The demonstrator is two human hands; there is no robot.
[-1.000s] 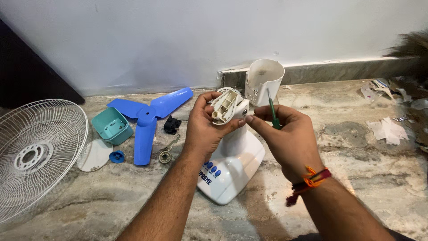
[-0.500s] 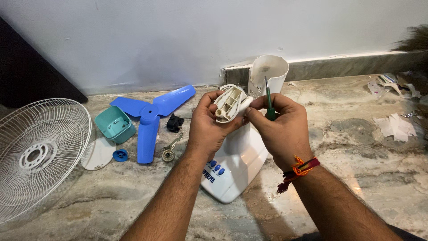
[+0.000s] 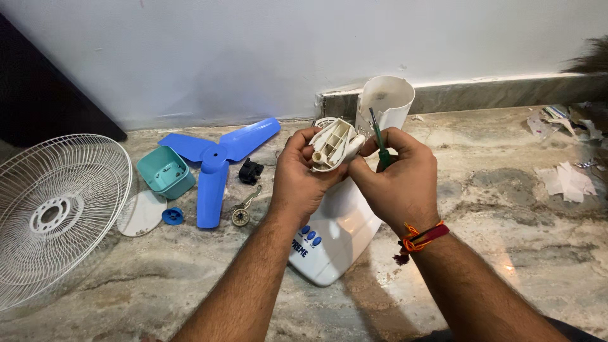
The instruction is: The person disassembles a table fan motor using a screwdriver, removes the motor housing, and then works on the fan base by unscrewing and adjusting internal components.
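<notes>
My left hand (image 3: 303,178) grips a small white ribbed plastic fan part (image 3: 332,145), held up above the white fan base (image 3: 337,235) with blue buttons that lies on the marble floor. My right hand (image 3: 398,178) holds a green-handled screwdriver (image 3: 379,144) upright and its thumb and fingers also touch the right end of the white part. A red and orange thread band is on my right wrist.
A white cup-shaped fan housing (image 3: 384,101) stands behind my hands by the wall ledge. To the left lie a blue three-blade fan propeller (image 3: 214,158), a teal box (image 3: 166,171), a black knob (image 3: 251,171), a white disc (image 3: 142,213) and a white wire fan guard (image 3: 54,212). Paper scraps (image 3: 565,179) lie right.
Both hands with the white part and screwdriver have shifted slightly; the part has been turned so its ribbed inside faces up more.
</notes>
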